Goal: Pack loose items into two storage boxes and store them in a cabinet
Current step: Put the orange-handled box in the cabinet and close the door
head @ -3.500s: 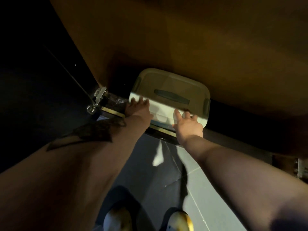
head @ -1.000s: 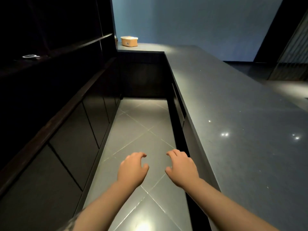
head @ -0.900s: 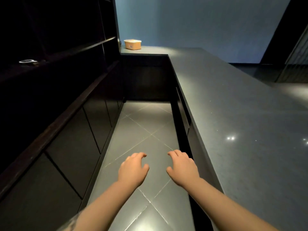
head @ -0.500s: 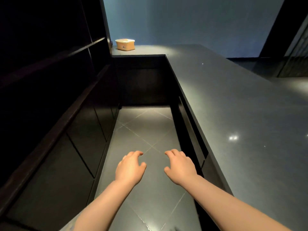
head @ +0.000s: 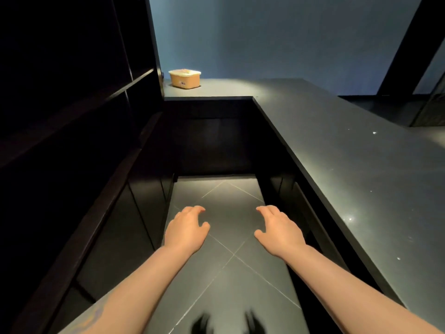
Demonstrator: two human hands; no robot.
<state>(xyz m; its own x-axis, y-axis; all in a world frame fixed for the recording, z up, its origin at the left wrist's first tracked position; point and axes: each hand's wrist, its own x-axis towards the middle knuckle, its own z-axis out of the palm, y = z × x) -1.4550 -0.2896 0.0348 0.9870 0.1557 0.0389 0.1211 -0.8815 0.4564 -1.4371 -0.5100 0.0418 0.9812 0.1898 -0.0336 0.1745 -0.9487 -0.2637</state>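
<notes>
An orange storage box (head: pixel 185 79) with a pale lid stands on the far end of the dark countertop (head: pixel 349 150), next to the tall shelf unit. My left hand (head: pixel 186 229) and my right hand (head: pixel 279 229) are held out in front of me over the tiled floor, palms down, fingers loosely bent, holding nothing. Both hands are far short of the box. The box stored in the cabinet earlier is out of view.
A narrow aisle of grey floor tiles (head: pixel 228 261) runs ahead between dark lower cabinets (head: pixel 115 232) on the left and the long counter on the right. Dark shelves (head: pixel 72 80) rise at the left. A blue wall (head: pixel 265 32) closes the far end.
Earlier my hands were on a box at a low cabinet; the view has since risen to the aisle. Over the last second I have moved forward and my empty hands have spread slightly apart.
</notes>
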